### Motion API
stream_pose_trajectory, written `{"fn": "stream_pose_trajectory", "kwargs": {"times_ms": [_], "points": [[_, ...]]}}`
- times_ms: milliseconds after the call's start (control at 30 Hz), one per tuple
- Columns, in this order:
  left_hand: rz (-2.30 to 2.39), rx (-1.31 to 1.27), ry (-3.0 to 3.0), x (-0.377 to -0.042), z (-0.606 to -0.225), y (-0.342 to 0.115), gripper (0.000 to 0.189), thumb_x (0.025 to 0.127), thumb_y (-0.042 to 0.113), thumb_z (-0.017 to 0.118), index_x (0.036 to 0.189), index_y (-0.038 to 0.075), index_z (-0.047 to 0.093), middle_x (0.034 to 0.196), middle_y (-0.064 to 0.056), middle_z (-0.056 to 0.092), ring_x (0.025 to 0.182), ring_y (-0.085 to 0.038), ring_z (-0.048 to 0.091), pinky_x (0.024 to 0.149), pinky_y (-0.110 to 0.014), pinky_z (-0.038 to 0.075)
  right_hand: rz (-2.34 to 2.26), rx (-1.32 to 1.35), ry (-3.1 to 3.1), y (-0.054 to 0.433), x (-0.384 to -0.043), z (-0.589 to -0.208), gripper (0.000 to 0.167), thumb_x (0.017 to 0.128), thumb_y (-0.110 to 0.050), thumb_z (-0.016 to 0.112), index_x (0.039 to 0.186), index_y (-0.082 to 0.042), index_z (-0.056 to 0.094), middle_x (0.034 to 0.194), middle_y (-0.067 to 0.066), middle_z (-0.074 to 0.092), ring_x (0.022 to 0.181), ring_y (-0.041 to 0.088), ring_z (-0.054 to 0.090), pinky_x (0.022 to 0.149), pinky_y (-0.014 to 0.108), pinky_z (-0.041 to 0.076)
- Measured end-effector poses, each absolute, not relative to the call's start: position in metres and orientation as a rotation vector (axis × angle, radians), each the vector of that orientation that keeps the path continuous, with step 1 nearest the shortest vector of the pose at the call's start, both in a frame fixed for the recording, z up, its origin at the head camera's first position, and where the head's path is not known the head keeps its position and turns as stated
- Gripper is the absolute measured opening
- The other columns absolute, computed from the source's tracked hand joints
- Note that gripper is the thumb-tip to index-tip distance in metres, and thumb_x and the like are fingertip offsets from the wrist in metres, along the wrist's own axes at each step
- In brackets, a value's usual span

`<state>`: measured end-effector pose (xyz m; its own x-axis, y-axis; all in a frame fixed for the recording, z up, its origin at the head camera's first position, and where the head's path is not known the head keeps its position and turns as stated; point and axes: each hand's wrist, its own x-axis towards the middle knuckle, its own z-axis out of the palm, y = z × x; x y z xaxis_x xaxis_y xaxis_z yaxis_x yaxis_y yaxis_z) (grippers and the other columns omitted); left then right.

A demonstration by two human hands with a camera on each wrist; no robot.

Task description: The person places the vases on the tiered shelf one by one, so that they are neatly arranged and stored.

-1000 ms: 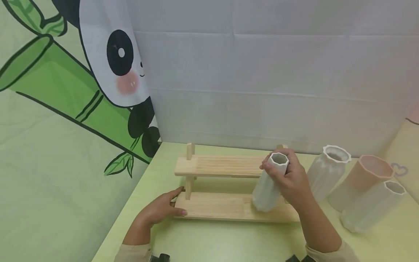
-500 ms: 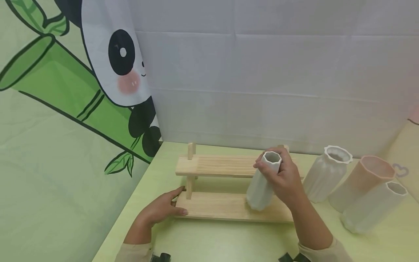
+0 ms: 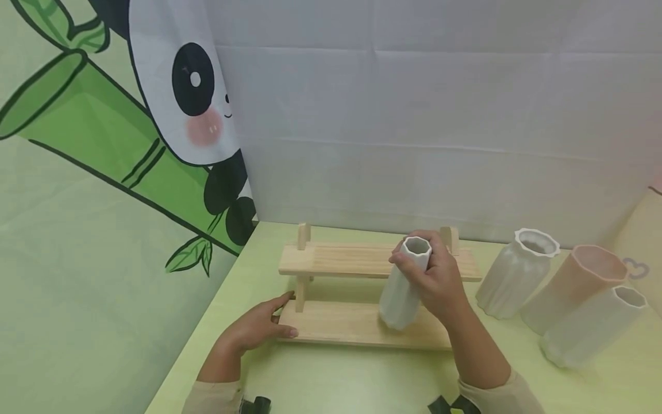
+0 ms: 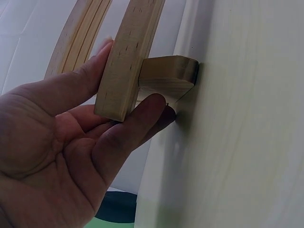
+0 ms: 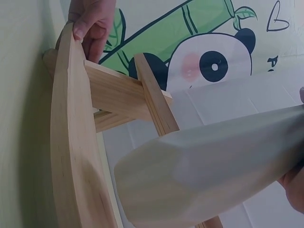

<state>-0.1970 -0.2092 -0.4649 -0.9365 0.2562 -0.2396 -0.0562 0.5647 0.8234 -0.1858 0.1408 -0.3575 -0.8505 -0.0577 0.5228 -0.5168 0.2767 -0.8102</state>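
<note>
A two-tier wooden shelf (image 3: pixel 331 323) stands on the pale table. At its left end my left hand (image 3: pixel 257 325) grips the lower board, thumb on top; in the left wrist view the board's end (image 4: pixel 124 61) sits between thumb and fingers. My right hand (image 3: pixel 438 280) holds a slim white faceted vase (image 3: pixel 400 300) round its neck, slightly tilted, its open mouth upward. That vase overlaps the right half of the lower board in the head view. In the right wrist view its wide base (image 5: pixel 190 175) is beside the shelf, close to the lower board (image 5: pixel 78 142).
Right of the shelf stand a white vase with a flared rim (image 3: pixel 512 282), a pink vase (image 3: pixel 569 290) and another slim white vase (image 3: pixel 589 333). Behind the table hangs a white cloth backdrop (image 3: pixel 414 144), with a panda-and-bamboo print (image 3: pixel 155 132) at the left.
My right hand has moved left along the shelf with the white vase, uncovering the upper board's right end. My left hand keeps its grip on the shelf's left end.
</note>
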Motion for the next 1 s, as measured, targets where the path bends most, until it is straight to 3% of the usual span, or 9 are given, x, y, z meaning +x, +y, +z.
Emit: {"fn": "stream_pose_trajectory", "kwargs": {"times_ms": [1000], "points": [[1.37, 0.202, 2.419, -0.199, -0.465, -0.207, 0.093, 0.07, 0.026, 0.087, 0.151, 0.018, 0.041, 0.151, -0.018, 0.043, 0.116, -0.03, 0.062, 0.098, -0.053, 0.048, 1.653, 0.604, -2.192, 0.109, -0.193, -0.358, 0.03, 0.091, -0.021, 0.069, 0.113, -0.01, 0.051, 0.094, 0.006, 0.066, 0.079, 0.022, 0.063, 0.066, 0.038, 0.055]]}}
